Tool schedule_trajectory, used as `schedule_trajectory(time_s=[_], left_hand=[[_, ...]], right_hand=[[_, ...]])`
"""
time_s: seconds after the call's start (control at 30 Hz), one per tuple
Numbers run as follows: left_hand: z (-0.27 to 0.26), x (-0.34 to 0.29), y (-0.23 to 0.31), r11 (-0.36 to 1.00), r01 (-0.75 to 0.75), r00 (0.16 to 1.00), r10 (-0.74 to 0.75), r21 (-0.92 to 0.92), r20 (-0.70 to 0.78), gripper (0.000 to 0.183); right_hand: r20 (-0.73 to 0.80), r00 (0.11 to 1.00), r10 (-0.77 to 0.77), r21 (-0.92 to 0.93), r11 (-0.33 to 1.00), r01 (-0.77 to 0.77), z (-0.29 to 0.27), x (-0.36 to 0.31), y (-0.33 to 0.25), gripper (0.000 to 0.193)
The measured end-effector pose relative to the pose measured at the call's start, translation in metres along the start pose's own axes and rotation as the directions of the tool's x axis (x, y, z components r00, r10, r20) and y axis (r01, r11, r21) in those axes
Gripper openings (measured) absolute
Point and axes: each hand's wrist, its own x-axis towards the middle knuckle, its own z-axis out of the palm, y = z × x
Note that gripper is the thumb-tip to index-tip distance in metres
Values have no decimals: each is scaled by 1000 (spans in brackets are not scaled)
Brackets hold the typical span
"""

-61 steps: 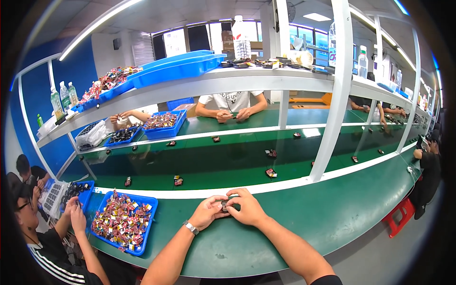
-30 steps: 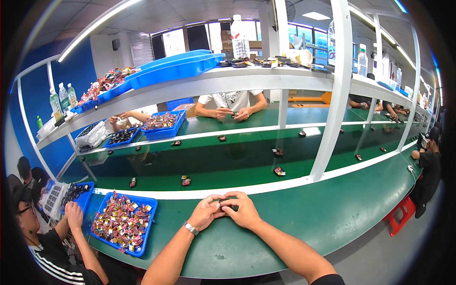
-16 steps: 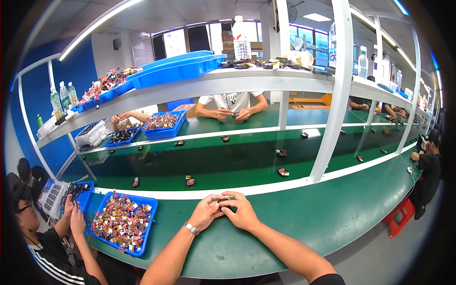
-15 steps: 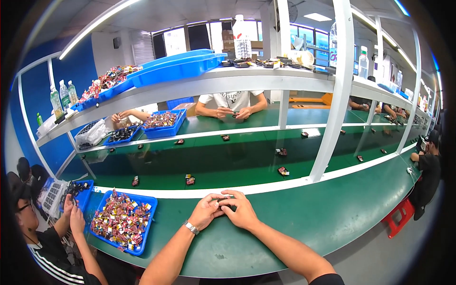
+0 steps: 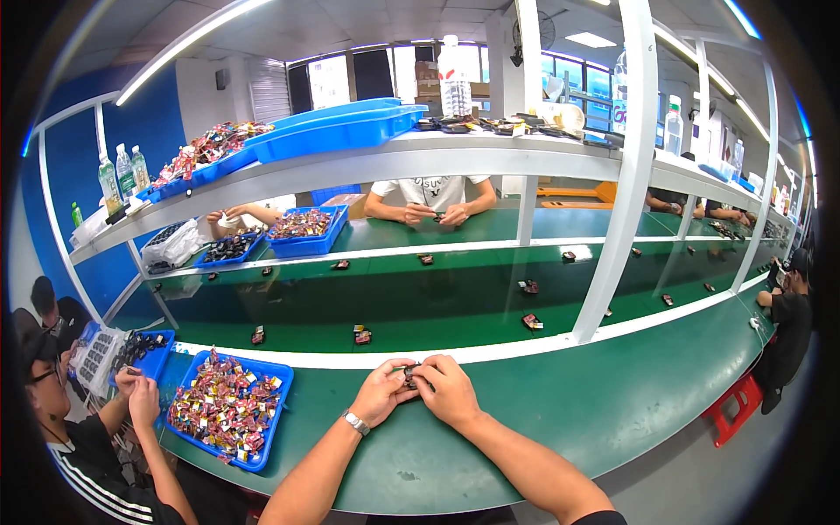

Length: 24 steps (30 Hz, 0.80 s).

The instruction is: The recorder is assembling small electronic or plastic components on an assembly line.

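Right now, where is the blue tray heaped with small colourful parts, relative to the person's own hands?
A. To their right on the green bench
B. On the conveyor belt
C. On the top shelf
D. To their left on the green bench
D: the blue tray sits on the green bench, left of the left hand and right hand.

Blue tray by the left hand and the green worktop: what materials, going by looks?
Blue tray: probably moulded plastic, uniform saturated colour, rounded rim. Green worktop: looks like a matte rubber or vinyl mat, even colour with little glare; can't tell which.
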Motion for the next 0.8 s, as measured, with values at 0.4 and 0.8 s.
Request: schedule_trajectory(time_s=[0.4, 0.8], left_hand=[[2, 0, 1, 1000, 21, 1000, -21, 2, -15, 30], [5, -1, 2, 998, 47, 999, -46, 37, -20, 29]], right_hand=[[48, 994, -103, -209, 972, 111, 3, -4, -7, 18], [26, 987, -156, -217, 963, 158, 2, -2, -3, 16]])
